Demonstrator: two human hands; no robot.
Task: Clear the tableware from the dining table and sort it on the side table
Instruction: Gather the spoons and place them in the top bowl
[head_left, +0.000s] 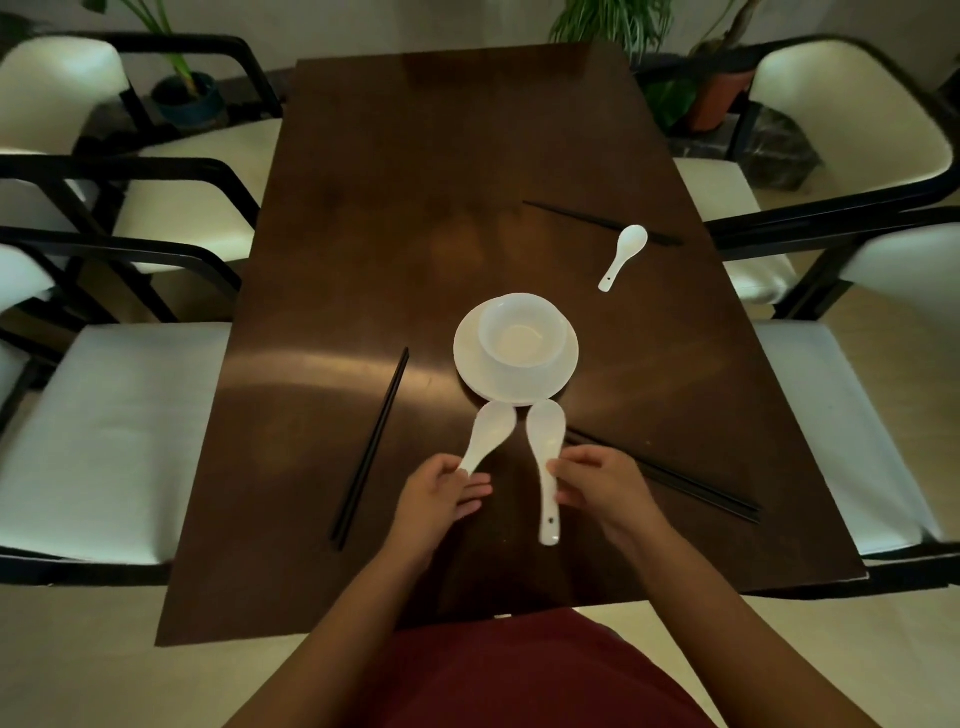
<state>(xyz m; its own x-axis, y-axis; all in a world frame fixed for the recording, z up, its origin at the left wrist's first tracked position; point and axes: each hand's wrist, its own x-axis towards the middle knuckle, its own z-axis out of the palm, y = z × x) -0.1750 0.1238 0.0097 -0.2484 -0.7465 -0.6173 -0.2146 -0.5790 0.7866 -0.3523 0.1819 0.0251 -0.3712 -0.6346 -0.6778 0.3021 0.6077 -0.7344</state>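
Spoons, white: left hand (436, 499) pinches one spoon (488, 434) by its handle, bowl end toward 12 o'clock; right hand (597, 486) pinches the second spoon (546, 462) mid-handle. Both bowl ends lie just beside the plate (467, 364), which carries a bowl (522, 338). Third spoon (623, 255) at 1 o'clock, against chopsticks (597, 222). Dining table (389, 208) bare toward 12 o'clock; near edge just below the wrists.

Dim, warm light; a soft glare band crosses the table (322, 374) at centre-left. Wide-angle bending curves the frame edges; corners darken.
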